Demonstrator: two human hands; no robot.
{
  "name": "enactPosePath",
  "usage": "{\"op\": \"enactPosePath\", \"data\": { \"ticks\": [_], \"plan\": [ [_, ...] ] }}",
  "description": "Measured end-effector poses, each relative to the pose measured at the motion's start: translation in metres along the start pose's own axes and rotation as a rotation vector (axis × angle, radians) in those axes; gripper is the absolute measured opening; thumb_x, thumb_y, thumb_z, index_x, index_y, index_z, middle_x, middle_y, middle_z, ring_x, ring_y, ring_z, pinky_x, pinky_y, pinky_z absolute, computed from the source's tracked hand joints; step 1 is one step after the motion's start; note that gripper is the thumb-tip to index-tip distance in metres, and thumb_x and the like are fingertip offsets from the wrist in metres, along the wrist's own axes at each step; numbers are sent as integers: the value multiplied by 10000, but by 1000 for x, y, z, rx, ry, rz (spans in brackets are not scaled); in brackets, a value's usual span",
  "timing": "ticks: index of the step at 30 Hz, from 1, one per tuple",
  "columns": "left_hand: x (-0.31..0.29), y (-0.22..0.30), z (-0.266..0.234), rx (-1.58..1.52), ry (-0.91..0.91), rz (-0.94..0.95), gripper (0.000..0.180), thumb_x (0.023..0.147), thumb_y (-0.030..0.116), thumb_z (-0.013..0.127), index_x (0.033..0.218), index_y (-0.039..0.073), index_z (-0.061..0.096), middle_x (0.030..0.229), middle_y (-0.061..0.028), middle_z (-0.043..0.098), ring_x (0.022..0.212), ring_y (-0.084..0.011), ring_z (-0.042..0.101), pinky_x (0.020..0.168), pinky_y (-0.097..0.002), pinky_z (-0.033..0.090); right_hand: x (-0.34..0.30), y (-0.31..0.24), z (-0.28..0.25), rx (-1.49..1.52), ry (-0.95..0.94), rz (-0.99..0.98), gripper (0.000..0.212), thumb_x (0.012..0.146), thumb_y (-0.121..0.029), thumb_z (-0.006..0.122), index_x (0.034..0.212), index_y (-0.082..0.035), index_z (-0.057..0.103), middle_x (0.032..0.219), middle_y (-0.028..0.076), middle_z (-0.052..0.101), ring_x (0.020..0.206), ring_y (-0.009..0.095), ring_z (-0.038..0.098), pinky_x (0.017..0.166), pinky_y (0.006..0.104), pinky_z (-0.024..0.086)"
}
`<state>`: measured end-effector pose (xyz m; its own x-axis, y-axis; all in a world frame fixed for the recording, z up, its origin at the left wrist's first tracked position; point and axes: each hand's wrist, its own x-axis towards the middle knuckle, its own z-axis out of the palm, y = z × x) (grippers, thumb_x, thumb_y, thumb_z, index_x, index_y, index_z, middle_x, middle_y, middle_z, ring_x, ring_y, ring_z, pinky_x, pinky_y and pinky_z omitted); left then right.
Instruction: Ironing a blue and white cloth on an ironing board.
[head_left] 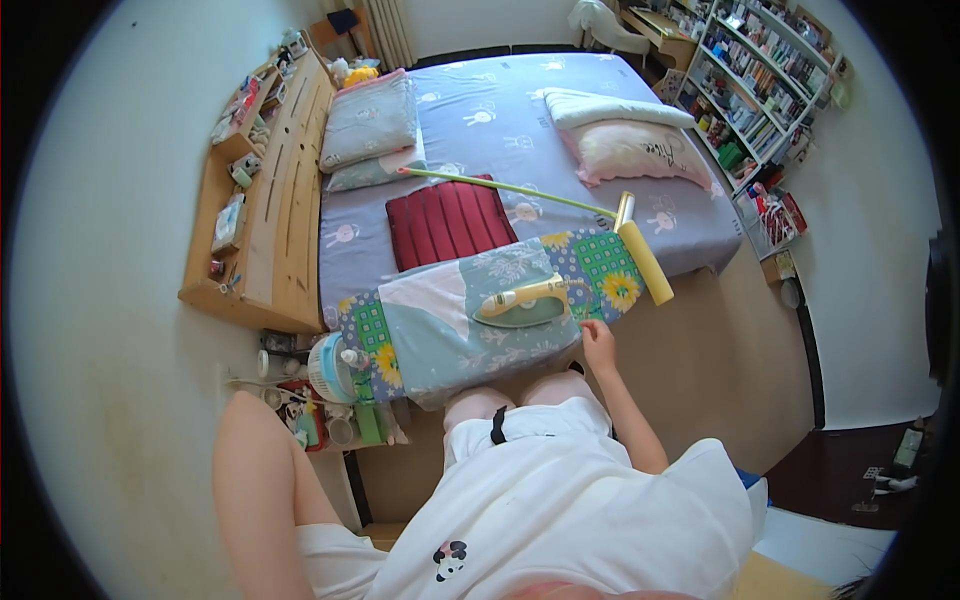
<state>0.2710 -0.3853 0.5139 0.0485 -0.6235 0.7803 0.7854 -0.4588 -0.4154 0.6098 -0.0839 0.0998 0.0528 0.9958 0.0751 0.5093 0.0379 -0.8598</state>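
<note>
A pale teal and white cloth [430, 345] with a leaf print lies spread over the flowered ironing board [610, 262]. On it rests a yellow and white clothes iron [522, 304], lying with its soleplate down near the right side of the cloth. My right hand [599, 347] is at the cloth's right edge, fingers closed on it beside the iron. No hand is on the iron's handle. My left arm is bent at the lower left, its elbow raised, and the hand is outside the picture.
Behind the board is a bed [480, 90] with a dark red cushion [450, 222], folded bedding [370, 120] and a pink pillow [640, 155]. A yellow roller mop [646, 262] with a green pole leans by the board's right end. A blue-white fan [328, 368] stands left.
</note>
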Motion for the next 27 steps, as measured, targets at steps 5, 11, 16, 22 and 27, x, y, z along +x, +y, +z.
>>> {"op": "enactPosePath", "data": {
  "ticks": [5,11,16,22,27],
  "plan": [
    [-23,21,23,-74,237,-27,259,853,239,467,1079,116,496,1063,-12,525,996,-148,479,839,-289,366,39,-75,27,-244,-78,-561,387,683,-137,631,1050,-79,524,1051,103,519,992,313,477,848,390,385],
    [-220,17,34,21,-105,-707,258,850,216,460,1059,80,527,1055,-50,551,984,-169,507,836,-295,390,95,-70,76,-637,-689,-687,465,659,-340,680,1040,-110,546,1047,87,513,997,272,488,852,384,386],
    [-481,92,-67,326,-1434,-1406,504,808,203,545,1254,38,379,1301,-162,361,1229,-304,303,1013,-388,230,117,-85,102,-746,-904,-831,503,648,-491,641,957,-99,582,993,79,548,968,246,521,800,360,427],
    [-529,141,-110,346,-2127,-1241,678,798,452,495,1361,191,220,1427,-126,102,1302,-359,69,1002,-558,103,129,-59,111,-841,-1061,-561,572,677,-608,535,854,-65,571,745,126,614,676,305,606,596,412,461],
    [-534,154,-112,554,-2223,-1225,789,763,578,461,1381,202,148,1438,-121,45,1303,-386,-11,969,-625,7,120,-49,109,-737,-796,-522,517,703,-578,541,776,-67,538,612,139,593,572,322,591,530,422,444]
  ]
}}
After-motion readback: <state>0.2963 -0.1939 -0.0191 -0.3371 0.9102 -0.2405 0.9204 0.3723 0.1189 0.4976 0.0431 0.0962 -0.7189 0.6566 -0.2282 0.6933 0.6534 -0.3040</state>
